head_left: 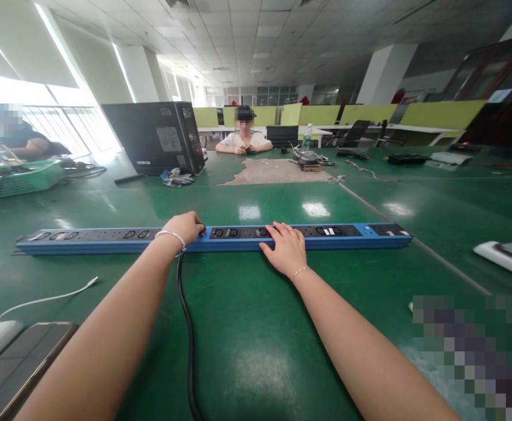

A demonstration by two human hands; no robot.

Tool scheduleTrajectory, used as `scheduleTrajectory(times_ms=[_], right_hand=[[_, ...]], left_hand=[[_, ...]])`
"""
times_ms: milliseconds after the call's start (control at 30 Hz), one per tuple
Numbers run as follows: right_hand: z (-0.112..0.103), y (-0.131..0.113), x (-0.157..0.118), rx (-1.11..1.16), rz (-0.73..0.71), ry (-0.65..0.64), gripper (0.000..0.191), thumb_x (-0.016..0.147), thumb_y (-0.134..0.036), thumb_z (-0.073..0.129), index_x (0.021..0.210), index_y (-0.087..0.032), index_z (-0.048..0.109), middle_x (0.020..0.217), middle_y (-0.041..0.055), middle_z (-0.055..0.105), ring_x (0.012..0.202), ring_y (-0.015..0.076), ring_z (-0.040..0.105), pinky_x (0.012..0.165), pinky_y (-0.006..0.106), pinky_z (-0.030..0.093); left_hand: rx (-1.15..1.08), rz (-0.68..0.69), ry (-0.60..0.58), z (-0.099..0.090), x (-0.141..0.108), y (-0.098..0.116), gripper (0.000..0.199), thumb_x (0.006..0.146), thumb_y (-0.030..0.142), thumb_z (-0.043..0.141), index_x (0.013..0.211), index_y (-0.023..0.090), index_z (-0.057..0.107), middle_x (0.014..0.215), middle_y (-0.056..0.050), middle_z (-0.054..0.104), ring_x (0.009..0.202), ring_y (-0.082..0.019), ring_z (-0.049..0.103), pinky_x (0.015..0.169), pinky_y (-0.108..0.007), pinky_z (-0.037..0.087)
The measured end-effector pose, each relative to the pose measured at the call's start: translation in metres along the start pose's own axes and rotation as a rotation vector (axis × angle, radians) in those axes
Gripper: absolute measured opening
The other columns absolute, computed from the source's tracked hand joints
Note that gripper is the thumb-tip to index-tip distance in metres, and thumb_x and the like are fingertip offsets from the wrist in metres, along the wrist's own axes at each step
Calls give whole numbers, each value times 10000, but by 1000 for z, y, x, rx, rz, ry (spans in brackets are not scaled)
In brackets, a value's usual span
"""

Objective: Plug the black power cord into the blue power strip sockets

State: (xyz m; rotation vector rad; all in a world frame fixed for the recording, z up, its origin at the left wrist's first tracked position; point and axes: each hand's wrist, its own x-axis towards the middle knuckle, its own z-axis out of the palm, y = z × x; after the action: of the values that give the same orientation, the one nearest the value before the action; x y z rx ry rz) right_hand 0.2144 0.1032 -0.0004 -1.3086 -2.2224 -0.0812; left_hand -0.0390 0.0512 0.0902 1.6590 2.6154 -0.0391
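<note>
A long blue power strip [238,244] with black socket panels lies crosswise on the green table. My left hand [184,227] is at the strip's left-middle part, its fingers closed in a pinch around the black end of a power cord; most of that end is hidden by the fingers. From beneath this hand the black power cord [189,327] runs down toward the table's near edge. To the right, my right hand [287,248] rests on the strip with its fingers spread over the sockets and its thumb at the front edge.
A white cable [49,298] and a dark phone [27,362] lie at the near left. Behind are a black computer case [150,140], gloves [177,178] and a green basket [23,181]. Another person [244,137] sits across the table. A white device [510,257] lies at right.
</note>
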Motion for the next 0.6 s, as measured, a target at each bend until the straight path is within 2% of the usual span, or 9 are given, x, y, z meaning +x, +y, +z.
scheduleTrajectory(times_ms=[367, 600], right_hand=[[1, 1, 0, -2, -4, -6, 484, 825, -470, 501, 1256, -253, 544, 1353, 46, 495, 1260, 238, 374, 1046, 432, 214], [0, 1, 0, -3, -5, 2, 483, 818, -468, 511, 1249, -254, 550, 1347, 47, 501, 1255, 238, 378, 1043, 430, 217]], left_hand=[[51, 51, 49, 5, -1, 13, 317, 795, 336, 463, 1028, 176, 606, 1027, -140, 686, 968, -273, 632, 786, -326, 469], [-20, 17, 69, 14, -9, 14, 310, 801, 338, 419, 1031, 188, 563, 963, -149, 690, 915, -282, 646, 748, -354, 482]])
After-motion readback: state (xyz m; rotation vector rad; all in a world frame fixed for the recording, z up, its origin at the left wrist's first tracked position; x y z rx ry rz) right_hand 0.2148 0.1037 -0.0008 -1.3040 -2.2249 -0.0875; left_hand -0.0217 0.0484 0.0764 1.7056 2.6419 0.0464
